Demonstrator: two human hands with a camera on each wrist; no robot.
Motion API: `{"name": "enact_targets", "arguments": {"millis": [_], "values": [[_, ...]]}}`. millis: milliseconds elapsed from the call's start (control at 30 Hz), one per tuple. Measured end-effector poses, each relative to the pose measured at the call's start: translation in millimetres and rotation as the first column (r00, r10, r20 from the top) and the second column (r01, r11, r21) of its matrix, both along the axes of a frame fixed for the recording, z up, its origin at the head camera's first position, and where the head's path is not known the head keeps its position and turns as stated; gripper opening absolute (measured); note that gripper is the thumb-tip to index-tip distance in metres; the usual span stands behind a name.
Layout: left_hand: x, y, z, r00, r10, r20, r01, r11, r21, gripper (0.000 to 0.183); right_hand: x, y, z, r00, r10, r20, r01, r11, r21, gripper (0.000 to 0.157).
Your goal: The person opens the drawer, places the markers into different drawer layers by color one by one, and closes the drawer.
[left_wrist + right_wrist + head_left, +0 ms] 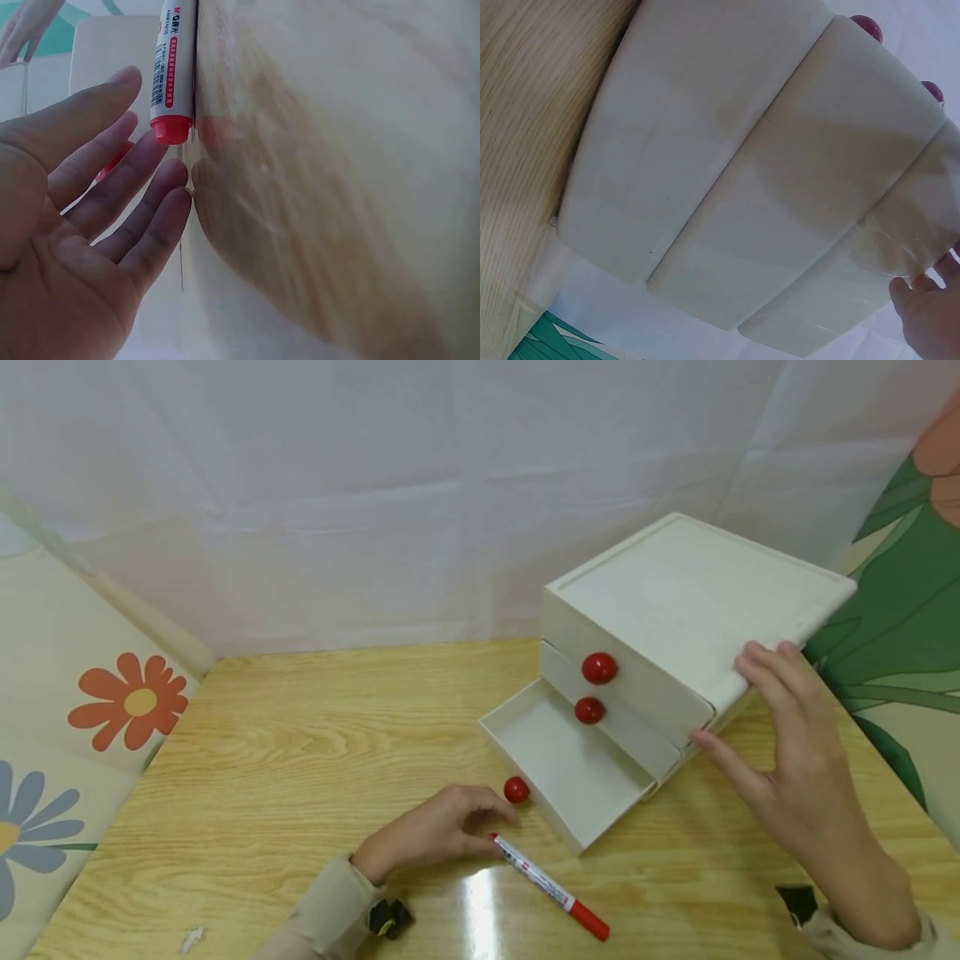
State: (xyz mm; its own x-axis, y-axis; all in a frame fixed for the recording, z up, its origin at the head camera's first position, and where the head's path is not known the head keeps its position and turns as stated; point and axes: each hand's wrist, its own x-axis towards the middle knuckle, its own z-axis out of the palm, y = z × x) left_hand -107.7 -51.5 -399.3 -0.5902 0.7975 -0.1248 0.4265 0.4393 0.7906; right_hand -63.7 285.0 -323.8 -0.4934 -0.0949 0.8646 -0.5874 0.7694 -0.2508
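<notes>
A white marker point(534, 875) with a red cap lies on the table in front of a white drawer unit point(697, 602). My left hand point(442, 827) is beside the marker's capless red end, fingers loosely bent around nothing; in the left wrist view the fingers are spread next to the marker point(174, 67). The lowest drawer point(577, 768) is pulled out, its inside bare, with a red round knob point(516, 790) in front. The two upper drawers are closed. With straight fingers my right hand point(802, 768) rests against the unit's right top edge and side; the right wrist view shows this side point(802, 165).
The wooden table point(300, 735) reaches back to a white cloth backdrop point(337, 527). Flower-patterned panels point(127, 702) stand at both sides. A small white scrap point(192, 939) lies at the front left.
</notes>
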Motion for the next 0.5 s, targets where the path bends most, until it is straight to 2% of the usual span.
{"name": "enact_targets", "arguments": {"millis": [100, 267, 500], "values": [[2.1, 2.9, 2.2, 0.999, -0.034, -0.015, 0.033, 0.999, -0.037, 0.030, -0.3, -0.7, 0.4, 1.000, 0.004, -0.008, -0.004, 1.000, -0.009, 0.079], [4.6, 6.5, 3.0, 0.991, -0.083, -0.107, 0.073, 0.993, -0.096, 0.027, -0.1, -1.1, 0.5, 1.000, 0.004, -0.010, -0.004, 1.000, -0.009, 0.078], [5.2, 8.7, 1.8, 0.984, -0.105, -0.146, 0.084, 0.986, -0.144, 0.022, 0.2, -0.8, 0.8, 1.000, 0.003, -0.010, -0.003, 1.000, -0.006, 0.078]]}}
